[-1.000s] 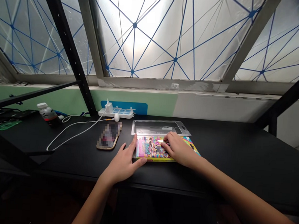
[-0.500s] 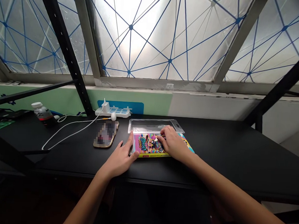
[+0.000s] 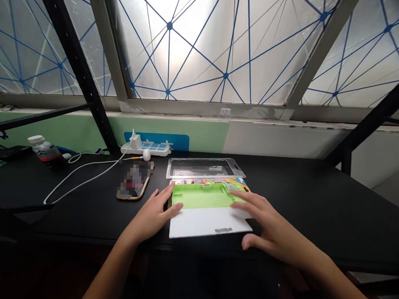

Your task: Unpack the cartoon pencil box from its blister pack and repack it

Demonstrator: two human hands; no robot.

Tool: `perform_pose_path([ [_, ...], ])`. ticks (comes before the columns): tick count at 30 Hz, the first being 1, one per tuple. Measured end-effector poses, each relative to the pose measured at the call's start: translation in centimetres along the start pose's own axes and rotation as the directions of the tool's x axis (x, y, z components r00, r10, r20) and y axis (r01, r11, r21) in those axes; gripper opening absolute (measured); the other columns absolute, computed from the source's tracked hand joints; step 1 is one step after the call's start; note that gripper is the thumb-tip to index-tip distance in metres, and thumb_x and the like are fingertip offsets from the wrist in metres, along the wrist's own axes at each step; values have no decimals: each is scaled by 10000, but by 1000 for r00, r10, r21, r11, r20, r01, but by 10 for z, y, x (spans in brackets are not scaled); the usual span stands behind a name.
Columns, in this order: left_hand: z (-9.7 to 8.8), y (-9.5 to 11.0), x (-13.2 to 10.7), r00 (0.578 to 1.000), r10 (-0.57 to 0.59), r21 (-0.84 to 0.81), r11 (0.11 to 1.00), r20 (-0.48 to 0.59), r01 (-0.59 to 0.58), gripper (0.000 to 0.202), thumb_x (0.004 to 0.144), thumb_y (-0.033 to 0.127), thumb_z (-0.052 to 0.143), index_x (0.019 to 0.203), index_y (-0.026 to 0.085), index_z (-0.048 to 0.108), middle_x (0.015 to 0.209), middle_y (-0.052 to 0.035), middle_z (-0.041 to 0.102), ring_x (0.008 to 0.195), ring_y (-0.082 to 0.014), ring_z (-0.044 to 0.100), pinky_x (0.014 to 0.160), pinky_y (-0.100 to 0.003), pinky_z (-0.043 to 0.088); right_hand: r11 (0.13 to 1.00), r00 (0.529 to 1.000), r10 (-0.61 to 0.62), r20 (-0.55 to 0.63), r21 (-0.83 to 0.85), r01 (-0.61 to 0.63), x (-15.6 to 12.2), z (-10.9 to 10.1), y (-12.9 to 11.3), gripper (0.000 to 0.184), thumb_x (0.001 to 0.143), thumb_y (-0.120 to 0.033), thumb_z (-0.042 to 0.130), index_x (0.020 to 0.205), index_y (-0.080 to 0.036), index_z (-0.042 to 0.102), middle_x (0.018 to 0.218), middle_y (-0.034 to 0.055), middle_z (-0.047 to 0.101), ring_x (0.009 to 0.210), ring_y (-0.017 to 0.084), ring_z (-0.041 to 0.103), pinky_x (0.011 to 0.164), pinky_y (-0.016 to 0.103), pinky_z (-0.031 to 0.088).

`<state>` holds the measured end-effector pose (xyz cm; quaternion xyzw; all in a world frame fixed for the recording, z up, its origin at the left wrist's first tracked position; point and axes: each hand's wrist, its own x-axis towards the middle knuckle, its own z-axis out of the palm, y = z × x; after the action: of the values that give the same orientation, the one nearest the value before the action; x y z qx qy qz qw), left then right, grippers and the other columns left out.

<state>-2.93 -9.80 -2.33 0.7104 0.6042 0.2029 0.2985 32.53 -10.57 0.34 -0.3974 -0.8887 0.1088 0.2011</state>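
Note:
On the black desk lies an opened colourful cardboard box (image 3: 243,183). Inside it shows a bright green moulded tray (image 3: 199,197) with a shallow recess. The box's white flap (image 3: 195,223) is folded down towards me, with a small grey slot near its front edge. My left hand (image 3: 157,210) rests against the box's left side, fingers extended and thumb over the corner. My right hand (image 3: 263,219) is open, its fingertips spread over the right end of the tray and flap. Whether those fingertips touch is hard to tell.
Behind the box lies a clear plastic shell (image 3: 205,168). To the left are a phone (image 3: 136,181), a white cable (image 3: 79,173), a power strip (image 3: 145,147) and a bottle (image 3: 47,151). Black metal posts (image 3: 73,60) frame the desk below a window.
The box's printed cover has swung open towards me, revealing the green tray and white inside. My right hand has moved right and nearer, its fingers spreading. My left hand stays at the left side.

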Motion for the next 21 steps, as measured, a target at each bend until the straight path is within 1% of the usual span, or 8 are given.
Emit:
perform_pose_path([
  [2, 0, 2, -1, 1000, -2, 24, 1000, -2, 2, 872, 931, 741, 461, 1638, 320, 174, 1684, -20, 205, 1551, -422, 81, 1215, -603, 237, 986, 986, 161, 39, 42, -163, -8, 4, 18, 948, 722, -607, 812, 1530, -326, 403, 1666, 112, 311, 1490, 400, 333, 1134, 553, 414],
  [4, 2, 3, -1, 999, 27, 46, 999, -33, -25, 868, 937, 714, 483, 1638, 291, 193, 1685, -38, 211, 1552, -405, 122, 1224, -580, 240, 954, 956, 287, 65, 70, -291, -11, 10, 31, 1105, 711, -605, 813, 1613, -316, 243, 1687, 111, 253, 1508, 411, 287, 1151, 571, 392],
  [6, 4, 2, -1, 995, 60, 66, 996, -81, -55, 838, 956, 677, 484, 1634, 258, 221, 1675, -68, 252, 1543, -388, 195, 1226, -565, 252, 925, 926, 369, 79, 66, -375, -11, 15, 37, 1019, 780, -599, 747, 1619, -314, 244, 1668, 92, 304, 1509, 419, 278, 1149, 603, 385],
  [8, 6, 0, -1, 989, 82, 71, 995, -125, -74, 786, 986, 650, 442, 1626, 233, 253, 1654, -91, 311, 1527, -374, 269, 1221, -567, 268, 909, 911, 407, 63, 68, -410, -10, 18, 38, 851, 840, -594, 677, 1581, -325, 355, 1621, 66, 402, 1496, 423, 307, 1135, 626, 392],
  [11, 7, -5, 0, 981, 123, 15, 992, -153, -122, 699, 1039, 613, 308, 1611, 212, 299, 1625, -95, 377, 1506, -336, 343, 1228, -555, 268, 899, 909, 416, -23, 160, -407, -7, 19, 35, 604, 909, -585, 580, 1442, -302, 561, 1496, 70, 573, 1393, 394, 490, 1111, 583, 434],
  [13, 7, -9, -1, 974, 153, -46, 986, -169, -163, 668, 1059, 592, 233, 1603, 216, 321, 1611, -87, 409, 1499, -305, 365, 1239, -524, 261, 878, 894, 442, -77, 240, -414, -7, 18, 34, 508, 960, -579, 505, 1348, -276, 630, 1362, 86, 683, 1259, 355, 623, 1051, 524, 499],
  [16, 7, -13, -2, 965, 165, -109, 976, -205, -190, 663, 1061, 592, 172, 1600, 239, 330, 1612, -68, 418, 1509, -286, 349, 1247, -490, 255, 852, 866, 483, -133, 299, -429, -8, 19, 35, 485, 982, -572, 490, 1339, -266, 609, 1236, 93, 747, 1156, 329, 688, 978, 486, 545],
  [21, 8, -10, 0, 976, 131, -161, 974, -175, -159, 741, 1037, 637, 271, 1633, 205, 197, 1582, -124, 460, 1480, -303, 403, 1214, -497, 309, 901, 900, 402, -168, 251, -355, -9, 27, 43, 620, 965, -512, 569, 1521, -284, 417, 1427, 103, 633, 1297, 321, 598, 1077, 525, 482],
])
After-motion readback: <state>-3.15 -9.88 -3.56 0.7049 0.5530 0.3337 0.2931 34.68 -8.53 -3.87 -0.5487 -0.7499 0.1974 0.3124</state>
